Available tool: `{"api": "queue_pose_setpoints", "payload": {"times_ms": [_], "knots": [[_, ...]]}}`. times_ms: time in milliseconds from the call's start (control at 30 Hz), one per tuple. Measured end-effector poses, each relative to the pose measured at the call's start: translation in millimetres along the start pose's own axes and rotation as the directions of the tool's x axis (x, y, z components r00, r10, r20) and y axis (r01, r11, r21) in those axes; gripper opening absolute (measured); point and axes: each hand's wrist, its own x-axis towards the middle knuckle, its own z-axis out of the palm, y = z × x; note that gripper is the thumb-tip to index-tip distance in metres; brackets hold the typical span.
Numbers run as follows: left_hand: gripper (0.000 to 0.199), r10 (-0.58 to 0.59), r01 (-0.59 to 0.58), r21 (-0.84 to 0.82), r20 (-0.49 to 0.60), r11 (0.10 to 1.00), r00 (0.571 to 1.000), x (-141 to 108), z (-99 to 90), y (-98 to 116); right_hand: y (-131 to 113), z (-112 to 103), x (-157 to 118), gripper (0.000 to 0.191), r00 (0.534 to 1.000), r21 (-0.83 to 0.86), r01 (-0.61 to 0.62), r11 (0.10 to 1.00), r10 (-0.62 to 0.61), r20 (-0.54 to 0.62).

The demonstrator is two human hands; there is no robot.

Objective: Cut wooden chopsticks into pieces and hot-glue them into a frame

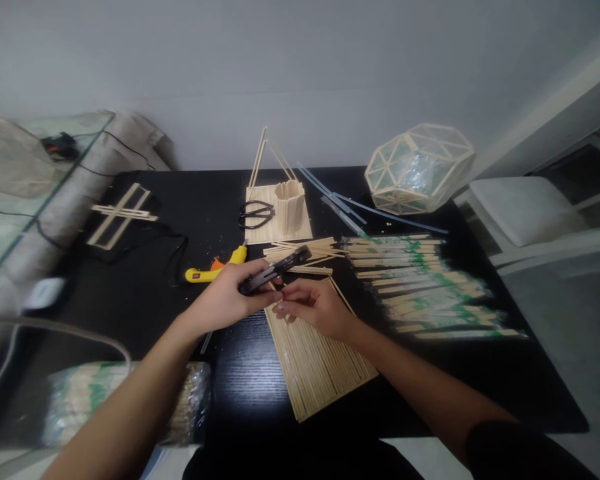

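My left hand (225,297) is closed round a black hand tool (276,269); its exact kind is hard to make out. Just beside it, the fingers of my right hand (323,307) are pinched together, their tips close to the left fingertips. Whatever small thing they hold is too blurred to name. Under my right hand lies a flat panel of wooden sticks (325,360) set side by side. Loose chopsticks (313,252) are heaped just beyond both hands. A yellow glue gun (210,273) lies to the left of my left hand.
A stick-built base with a round cup (289,207) stands at the back, black-handled scissors (256,214) on it. Wrapped chopsticks (430,287) spread rightward, below a faceted stick frame (420,170). Clear glue sticks (347,207) lie behind. Left are a stick cross (123,215) and bagged chopsticks (87,400).
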Motion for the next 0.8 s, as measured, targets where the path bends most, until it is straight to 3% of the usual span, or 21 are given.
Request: {"api": "queue_pose_setpoints", "payload": {"times_ms": [333, 800], "knots": [[0.029, -0.046, 0.021, -0.112, -0.226, 0.993, 0.973, 4, 21.0, 2, -6, -4, 4, 0.033, 1.000, 0.056, -0.014, 0.998, 0.014, -0.005], [0.031, -0.066, 0.019, -0.181, -0.258, 0.983, 0.964, 8, 24.2, 6, -4, -9, 8, 0.031, 0.997, 0.074, -0.057, 0.996, 0.053, 0.049]]}}
